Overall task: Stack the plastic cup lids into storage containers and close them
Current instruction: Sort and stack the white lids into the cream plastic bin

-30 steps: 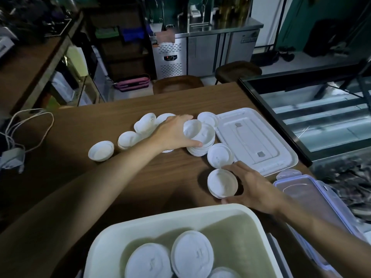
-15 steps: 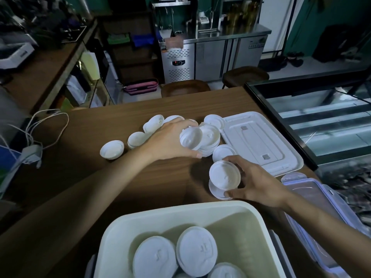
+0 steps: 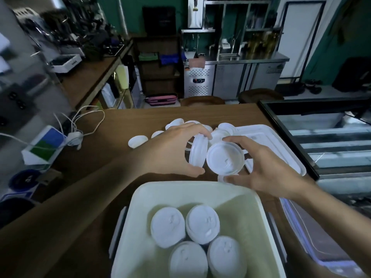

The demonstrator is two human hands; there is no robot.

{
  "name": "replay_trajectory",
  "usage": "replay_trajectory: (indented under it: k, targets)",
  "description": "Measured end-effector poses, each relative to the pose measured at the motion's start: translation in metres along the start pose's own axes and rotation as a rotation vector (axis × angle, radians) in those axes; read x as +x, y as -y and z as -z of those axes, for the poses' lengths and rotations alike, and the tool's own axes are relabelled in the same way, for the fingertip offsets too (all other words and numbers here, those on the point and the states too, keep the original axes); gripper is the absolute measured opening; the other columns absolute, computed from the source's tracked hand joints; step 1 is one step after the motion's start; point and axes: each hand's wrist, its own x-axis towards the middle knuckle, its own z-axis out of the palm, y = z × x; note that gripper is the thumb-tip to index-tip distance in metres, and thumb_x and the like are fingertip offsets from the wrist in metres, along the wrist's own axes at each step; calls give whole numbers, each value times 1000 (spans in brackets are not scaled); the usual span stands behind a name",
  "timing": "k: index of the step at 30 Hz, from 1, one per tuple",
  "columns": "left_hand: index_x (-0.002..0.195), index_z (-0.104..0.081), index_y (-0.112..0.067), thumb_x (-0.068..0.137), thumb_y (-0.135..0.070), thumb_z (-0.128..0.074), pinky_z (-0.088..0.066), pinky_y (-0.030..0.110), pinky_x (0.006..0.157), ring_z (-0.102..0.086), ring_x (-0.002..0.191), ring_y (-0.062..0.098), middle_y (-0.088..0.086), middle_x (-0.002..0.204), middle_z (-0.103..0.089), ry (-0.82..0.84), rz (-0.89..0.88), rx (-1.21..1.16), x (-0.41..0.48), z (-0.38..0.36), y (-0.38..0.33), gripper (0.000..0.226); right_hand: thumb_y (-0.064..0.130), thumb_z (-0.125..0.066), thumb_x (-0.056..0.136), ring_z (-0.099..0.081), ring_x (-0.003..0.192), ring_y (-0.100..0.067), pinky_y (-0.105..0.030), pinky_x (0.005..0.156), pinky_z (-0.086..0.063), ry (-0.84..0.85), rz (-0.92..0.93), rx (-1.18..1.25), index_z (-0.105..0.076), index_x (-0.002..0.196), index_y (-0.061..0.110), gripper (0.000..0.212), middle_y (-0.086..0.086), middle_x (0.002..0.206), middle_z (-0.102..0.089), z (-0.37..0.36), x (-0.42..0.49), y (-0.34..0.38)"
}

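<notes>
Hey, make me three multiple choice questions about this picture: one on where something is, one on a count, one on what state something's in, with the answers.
1. Where does the flat container lid lie?
A. on the floor
B. on the table, beyond the right hand
C. on a shelf

2. How many lid tops show inside the white tub?
A. two
B. four
C. six

3. What is the left hand doing?
A. lying flat on the table
B. pulling a cable
C. gripping a stack of cup lids held on edge

Answers:
1 B, it lies flat on the wood past the right hand.
2 B, four round tops sit side by side in the tub.
3 C, its fingers and thumb curl round the tilted stack.
</notes>
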Motion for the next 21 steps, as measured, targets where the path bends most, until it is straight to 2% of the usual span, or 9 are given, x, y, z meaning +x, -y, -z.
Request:
replay_trajectory:
  k: [3,8,11,15,19,21]
  targets:
    - [129,-57,-46,68,-53,-91,-50,29,99,-54,120,-2,-31,126,-59,-10,17,32,-28,2,-11,70,36,-93,71,-56,116,0,-12,92,-46,33,54,9,-43,136,51,83,29,126,-57,-1,-16,20]
    - [123,-60,-44,67,-56,-92,-53,30,91,-60,111,1,-27,119,-65,26,72,18,-69,-3,-17,66,33,-96,68,-58,114,2,-8,88,-42,59,91,-14,-48,128,43,78,27,119,-62,-6,-39,40]
    - [120,-62,-45,66,-59,-91,-49,26,96,-57,116,0,-28,121,-59,69,46,20,-90,-14,-17,63,42,-95,65,-58,110,0,-13,85,-44,86,100,-49,-50,129,42,77,26,118,-62,-9,-52,47]
    - [120,-62,-46,71,-63,-86,-43,19,97,-52,120,-1,-27,123,-50,126,48,1,-112,-30,-22,57,70,-82,70,-55,115,-2,-26,90,-49,194,99,-186,-46,135,48,77,27,124,-57,-15,-66,52]
    - [118,-61,-44,78,-66,-81,-42,19,96,-53,117,-4,-27,117,-58,201,48,-6,-123,-45,-27,50,79,-69,73,-48,120,2,-32,98,-50,339,69,-391,-27,149,53,92,33,128,-42,-20,-76,57]
    - [116,-60,-45,75,-68,-81,-43,23,98,-51,116,-5,-26,113,-60,232,68,27,-126,-51,-27,52,74,-71,71,-49,118,1,-30,98,-49,407,20,-477,-21,149,53,95,32,126,-40,-22,-80,63]
